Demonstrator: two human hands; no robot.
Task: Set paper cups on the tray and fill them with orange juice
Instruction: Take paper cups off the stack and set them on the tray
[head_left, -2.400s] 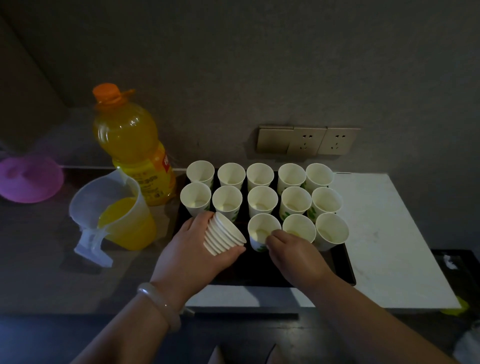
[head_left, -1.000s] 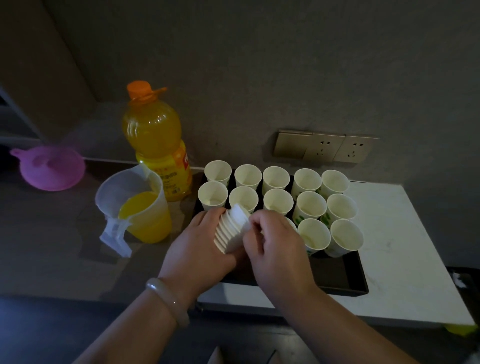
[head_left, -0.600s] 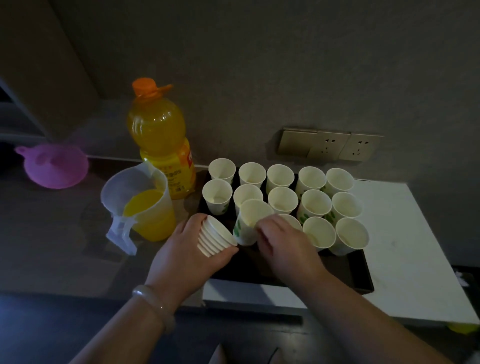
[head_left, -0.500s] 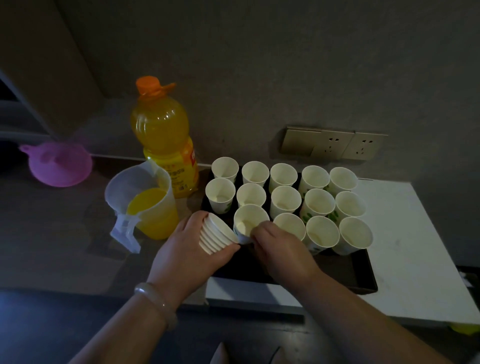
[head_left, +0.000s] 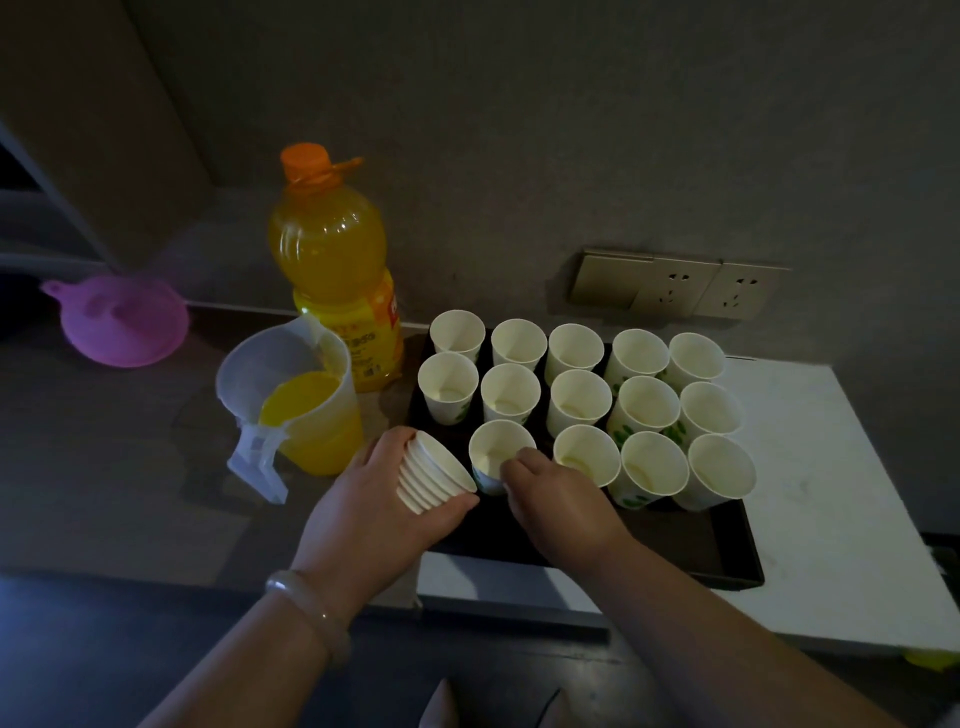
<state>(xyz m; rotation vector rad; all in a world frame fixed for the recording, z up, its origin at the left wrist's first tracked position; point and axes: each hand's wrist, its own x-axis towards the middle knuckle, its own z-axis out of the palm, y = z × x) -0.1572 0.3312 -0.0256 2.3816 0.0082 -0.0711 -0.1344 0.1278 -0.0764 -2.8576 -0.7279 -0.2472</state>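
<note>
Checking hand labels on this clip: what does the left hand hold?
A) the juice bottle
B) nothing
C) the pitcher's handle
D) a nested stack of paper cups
D: the left hand grips a stack of nested paper cups tilted on its side, while the right hand holds a single cup standing on the tray.

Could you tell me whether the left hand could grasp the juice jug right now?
Probably not: the left hand grips the stack of cups, so it is full, though the jug stands close by with nothing between.
</note>
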